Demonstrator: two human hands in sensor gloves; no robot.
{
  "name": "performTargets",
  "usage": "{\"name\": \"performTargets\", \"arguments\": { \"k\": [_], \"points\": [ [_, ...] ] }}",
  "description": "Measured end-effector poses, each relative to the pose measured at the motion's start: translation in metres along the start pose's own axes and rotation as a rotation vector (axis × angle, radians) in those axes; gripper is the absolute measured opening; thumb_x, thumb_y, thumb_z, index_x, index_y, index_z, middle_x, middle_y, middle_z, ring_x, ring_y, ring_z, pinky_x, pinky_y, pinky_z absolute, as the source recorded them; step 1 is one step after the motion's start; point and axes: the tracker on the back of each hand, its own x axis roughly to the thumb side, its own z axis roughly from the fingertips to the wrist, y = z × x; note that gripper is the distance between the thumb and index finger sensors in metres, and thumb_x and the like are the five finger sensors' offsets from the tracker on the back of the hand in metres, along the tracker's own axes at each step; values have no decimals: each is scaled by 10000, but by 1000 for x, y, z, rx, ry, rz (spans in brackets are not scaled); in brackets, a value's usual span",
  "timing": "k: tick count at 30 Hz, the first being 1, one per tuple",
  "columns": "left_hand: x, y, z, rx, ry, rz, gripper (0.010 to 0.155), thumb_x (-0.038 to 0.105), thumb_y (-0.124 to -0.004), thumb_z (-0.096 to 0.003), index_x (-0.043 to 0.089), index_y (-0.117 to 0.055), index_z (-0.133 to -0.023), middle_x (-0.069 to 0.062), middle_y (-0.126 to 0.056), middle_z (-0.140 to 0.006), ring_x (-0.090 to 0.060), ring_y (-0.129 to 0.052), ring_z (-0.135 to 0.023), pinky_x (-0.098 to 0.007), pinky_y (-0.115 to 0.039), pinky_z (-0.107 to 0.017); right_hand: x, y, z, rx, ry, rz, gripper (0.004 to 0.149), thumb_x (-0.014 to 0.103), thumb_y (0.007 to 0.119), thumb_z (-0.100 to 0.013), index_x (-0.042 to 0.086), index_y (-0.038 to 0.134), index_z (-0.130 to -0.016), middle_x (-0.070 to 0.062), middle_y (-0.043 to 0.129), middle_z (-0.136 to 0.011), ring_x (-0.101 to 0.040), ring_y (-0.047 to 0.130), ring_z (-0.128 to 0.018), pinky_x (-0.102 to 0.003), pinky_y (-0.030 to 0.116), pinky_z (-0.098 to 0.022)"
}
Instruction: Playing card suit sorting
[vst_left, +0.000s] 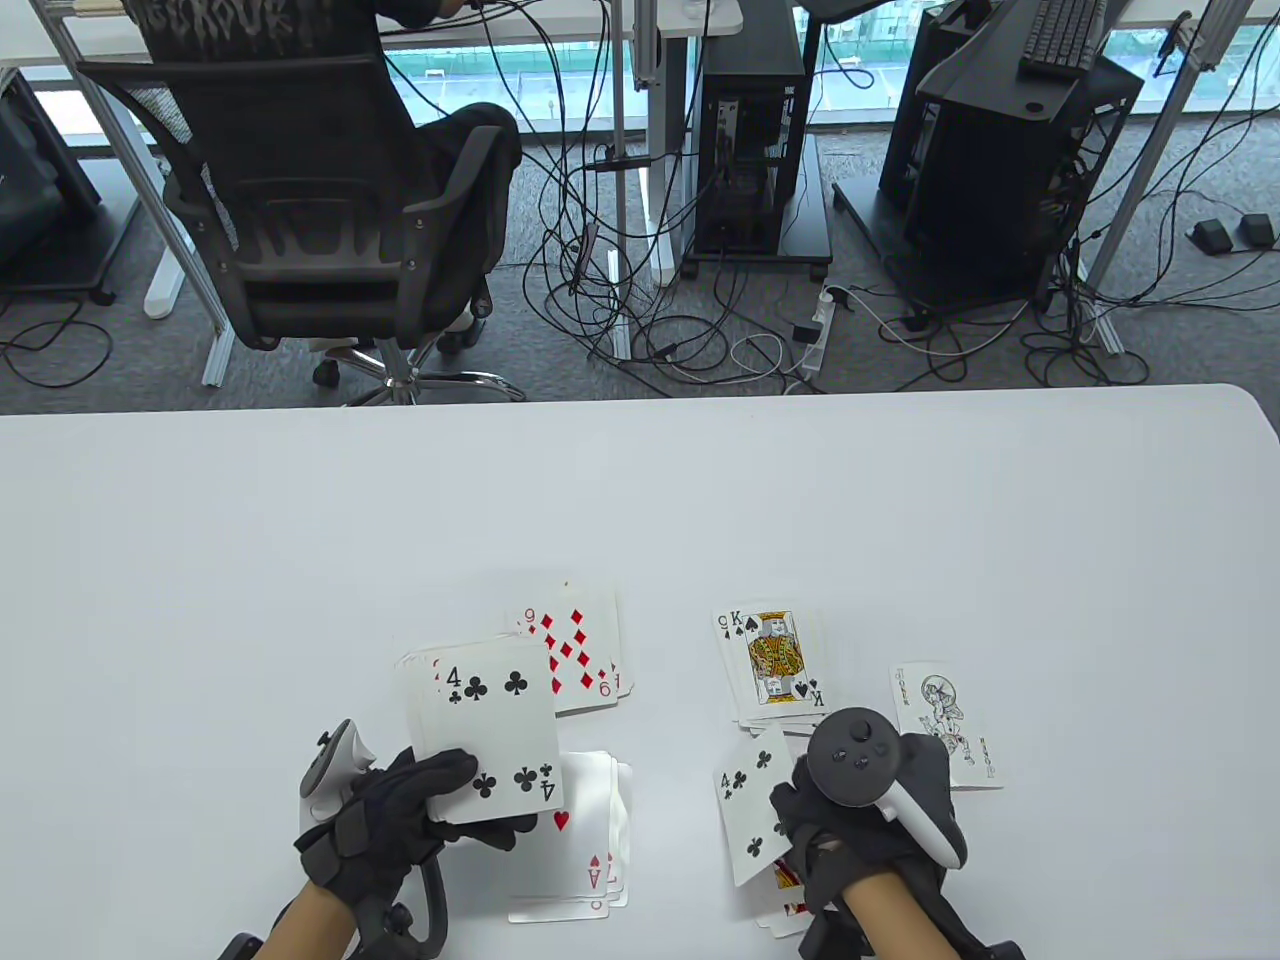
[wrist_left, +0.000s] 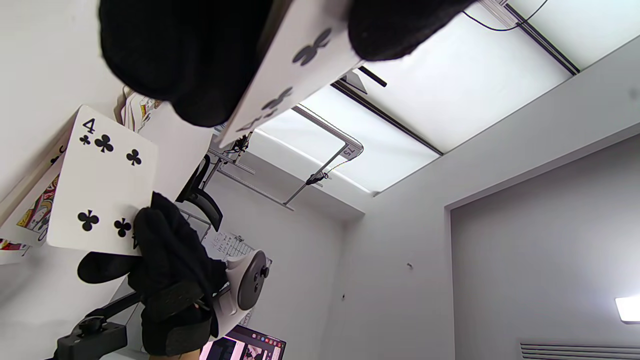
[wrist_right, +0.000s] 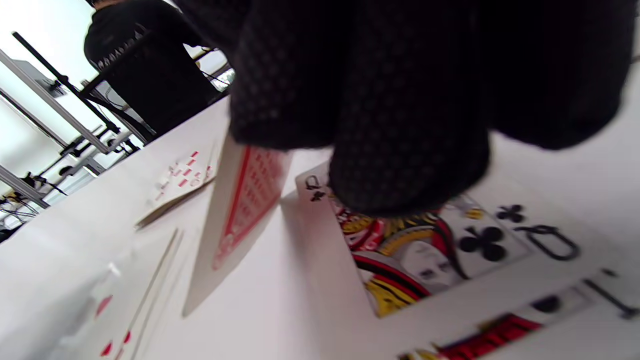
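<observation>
Nearest, at the near edge: left hand in black sensor glove (vst_left: 400, 810), its grip pinching a fanned stack of white playing cards with the four of clubs on top (vst_left: 487, 730), thumb across the near end, held just above the white matt counter (vst_left: 640, 500); right hand in black sensor glove (vst_left: 860, 820), grip closed on a second single four-of-clubs card (vst_left: 752, 805), tilted, its red patterned back (wrist_right: 245, 205) showing in the right wrist view.

Below the right hand, a club pile with a queen of clubs face card (wrist_right: 435, 245) lying flat; farther off, a spade pile topped by the king of spades (vst_left: 775, 665); right of that, a lone joker card (vst_left: 945, 725); far left-centre, a diamond pile topped by the nine of diamonds (vst_left: 575, 650); near centre, a heart pile with red pips (vst_left: 580, 850).

Judged by look: thin, light, glossy coated cardstock; springy rather than stiff; likely slippery against each other and prone to fan or slide; hard to lift off a flat surface in gloves. Best taken at a short edge or corner, thumb above and fingers below, or slid to an overhang first; light pressure only, to avoid a crease.
</observation>
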Motion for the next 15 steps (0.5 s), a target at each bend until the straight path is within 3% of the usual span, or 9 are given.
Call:
{"name": "performTargets", "arguments": {
  "k": [5,15],
  "points": [
    [0,0,0,1,3,0,533,267,-701,-666,144,-407,-1093,-211,-616,-1013,-410,-895,-761,-468,-806,-531,-20,14,-1,97,124,243,563,190,668,-548,-239,547,-891,-102,940,-360,-312,985,-232,-511,851,-258],
    [0,-1,0,1,5,1,535,269,-701,-666,143,-405,-1093,-213,-615,-1013,-412,-896,-759,-469,-805,-531,-26,39,-12,165,187,543,644,263,663,-560,-252,498,-910,-145,944,-391,-356,979,-264,-543,834,-281]
  ]
}}
